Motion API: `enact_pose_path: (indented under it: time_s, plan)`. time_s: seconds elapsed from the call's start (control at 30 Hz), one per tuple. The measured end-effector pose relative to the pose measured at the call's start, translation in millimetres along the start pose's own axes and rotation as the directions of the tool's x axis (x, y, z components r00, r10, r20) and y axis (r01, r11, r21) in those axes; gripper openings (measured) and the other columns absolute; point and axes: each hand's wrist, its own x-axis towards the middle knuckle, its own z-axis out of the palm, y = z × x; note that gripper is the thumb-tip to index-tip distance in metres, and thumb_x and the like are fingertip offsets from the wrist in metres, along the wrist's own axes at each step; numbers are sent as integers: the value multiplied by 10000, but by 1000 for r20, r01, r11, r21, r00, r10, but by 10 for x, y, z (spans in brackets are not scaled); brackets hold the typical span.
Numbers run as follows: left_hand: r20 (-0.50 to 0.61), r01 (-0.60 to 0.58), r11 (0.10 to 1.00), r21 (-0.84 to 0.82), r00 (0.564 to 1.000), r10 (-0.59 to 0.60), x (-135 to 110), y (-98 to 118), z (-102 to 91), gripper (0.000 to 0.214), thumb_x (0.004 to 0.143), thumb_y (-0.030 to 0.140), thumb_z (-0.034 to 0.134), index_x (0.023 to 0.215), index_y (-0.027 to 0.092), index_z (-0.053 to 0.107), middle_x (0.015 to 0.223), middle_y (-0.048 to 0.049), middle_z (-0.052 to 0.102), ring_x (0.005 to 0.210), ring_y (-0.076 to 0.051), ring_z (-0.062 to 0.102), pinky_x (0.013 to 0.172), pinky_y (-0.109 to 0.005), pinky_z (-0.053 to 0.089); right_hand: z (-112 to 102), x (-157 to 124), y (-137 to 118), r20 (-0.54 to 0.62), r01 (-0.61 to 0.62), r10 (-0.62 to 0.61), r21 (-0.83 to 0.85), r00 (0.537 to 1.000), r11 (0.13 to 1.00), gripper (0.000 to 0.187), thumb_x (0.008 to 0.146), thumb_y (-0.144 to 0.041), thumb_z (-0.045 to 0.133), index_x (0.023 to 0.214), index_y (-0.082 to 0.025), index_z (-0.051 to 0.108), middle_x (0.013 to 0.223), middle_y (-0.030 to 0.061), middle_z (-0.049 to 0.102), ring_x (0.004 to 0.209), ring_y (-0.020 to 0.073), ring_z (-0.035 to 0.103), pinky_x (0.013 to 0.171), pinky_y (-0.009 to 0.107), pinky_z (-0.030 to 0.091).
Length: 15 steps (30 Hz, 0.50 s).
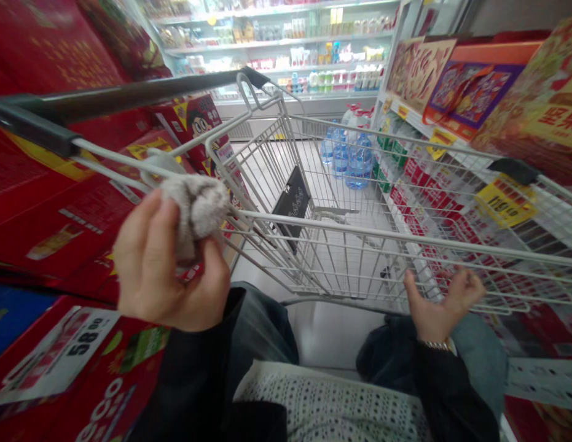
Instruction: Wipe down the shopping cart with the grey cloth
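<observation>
Grey cloth: a crumpled, fuzzy grey cloth (197, 210) sat bunched in a lump out to the person's left, just beside the near corner of the cart, wider across than along, with no clear long axis

Left hand: the left hand (166, 264) was the nearer, directly under and behind the cloth, its fingers and thumb closed together around the lump and pinching it up off the cart

Right hand: the right hand (445, 304) was well apart across the cart, palm turned up and fingers spread and loosely curled, holding nothing; it lay close over the wire side, and I could not tell whether it touched

Shopping cart: the white wire shopping cart (359, 226) stretched ahead between the hands, a black sign panel (291, 199) standing inside it

Person: dark sleeves (188, 368) ran up to both wrists, a metal wristwatch (438, 345) on the right one, over a dotted white garment (332, 405)

Surroundings: red boxes (59, 202) were stacked on the left, bottled water (358, 161) stood beyond the cart, and store shelves (271, 55) ran across the far end
</observation>
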Motion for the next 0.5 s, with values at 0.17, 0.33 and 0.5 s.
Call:
enact_pose_path:
  time_s: [0.17,0.33,0.5]
  plan:
    - [166,23,988,-152,986,3,-797,196,71,657,735,42,735,1353,220,605,1346,-86,660,1203,-267,663,1066,-429,572,8,7,-8,15,-46,46,-12,999,999,932,656,-507,860,1416,-121,484,1301,210,458,1035,287,585,922,581,541]
    - [225,-28,976,-214,971,77,-909,133,-18,666,724,22,733,1346,226,609,1339,-80,664,1202,-255,664,1065,-411,566,-6,20,-43,10,-43,42,8,999,999,923,655,-499,865,1409,-112,499,1285,203,477,1027,283,589,927,573,543]
    - [-44,-71,997,-24,997,70,-325,-216,-88,670,711,53,750,1353,166,594,1383,-103,631,1239,-302,633,1066,-520,548,-36,20,-56,61,-90,87,57,994,994,933,665,-491,862,1423,-110,474,1329,217,430,1099,317,558,997,628,484]
